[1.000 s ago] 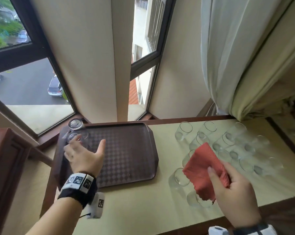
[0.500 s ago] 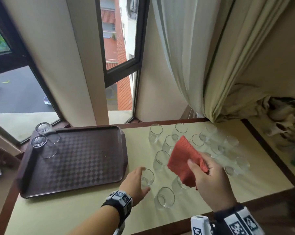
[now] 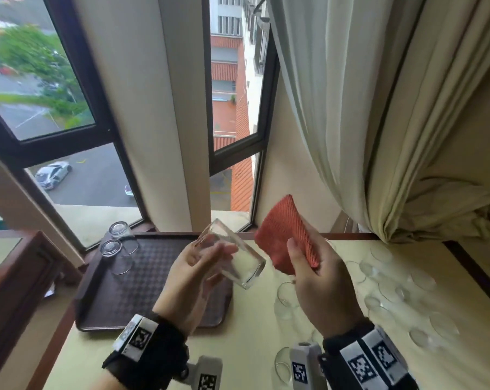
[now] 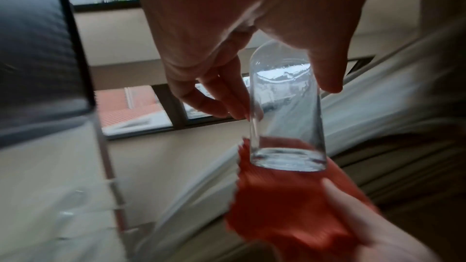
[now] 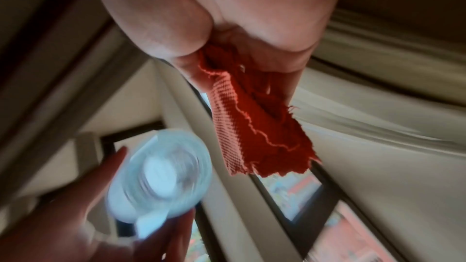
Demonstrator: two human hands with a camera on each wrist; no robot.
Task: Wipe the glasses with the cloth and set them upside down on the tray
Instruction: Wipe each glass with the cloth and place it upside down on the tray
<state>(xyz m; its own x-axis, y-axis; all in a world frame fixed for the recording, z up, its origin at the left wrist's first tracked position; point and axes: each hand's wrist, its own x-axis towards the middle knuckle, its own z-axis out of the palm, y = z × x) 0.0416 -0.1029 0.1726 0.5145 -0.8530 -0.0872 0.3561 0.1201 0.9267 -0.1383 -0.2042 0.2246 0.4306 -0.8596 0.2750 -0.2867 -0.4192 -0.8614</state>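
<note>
My left hand holds a clear glass in the air above the tray's right edge, tilted with its thick base toward my right hand. The left wrist view shows fingers and thumb round the glass. My right hand grips a red cloth just right of the glass, not touching it; the right wrist view shows the cloth hanging from the fist. A dark brown tray lies on the table with two glasses upside down at its far left corner.
Several clear glasses stand on the cream table right of the tray, below my right hand. A pale curtain hangs at the back right. Windows are behind the tray, and a wooden ledge is on the left.
My left hand left the tray, took a glass from the table and lifted it. My right hand rose with the cloth beside it.
</note>
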